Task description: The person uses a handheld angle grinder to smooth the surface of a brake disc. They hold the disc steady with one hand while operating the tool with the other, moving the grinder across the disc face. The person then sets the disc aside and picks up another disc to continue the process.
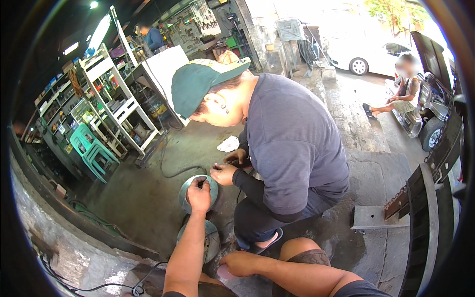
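My left hand (pixel 199 195) lies over a round grey metal drum-like piece (pixel 213 192) on the floor. Its fingers are curled and pressed together, and whatever they hold is hidden. Low in the picture, my right hand (pixel 239 263) grips a pink flat piece (pixel 225 272) with a rounded edge, near my knee. A second round metal piece (pixel 212 241) lies closer to me, partly covered by my left forearm. Across from me a co-worker (pixel 297 133) in a dark shirt and green cap bends over. Their hands (pixel 224 173) are beside the far drum-like piece.
A black cable (pixel 173 174) runs over the floor to the drum-like pieces. Stacked green chairs (pixel 91 148) and loaded shelves (pixel 116 101) stand at the left. A metal bracket (pixel 378 217) sits at the right. One person (pixel 406 84) sits by an open-hooded vehicle.
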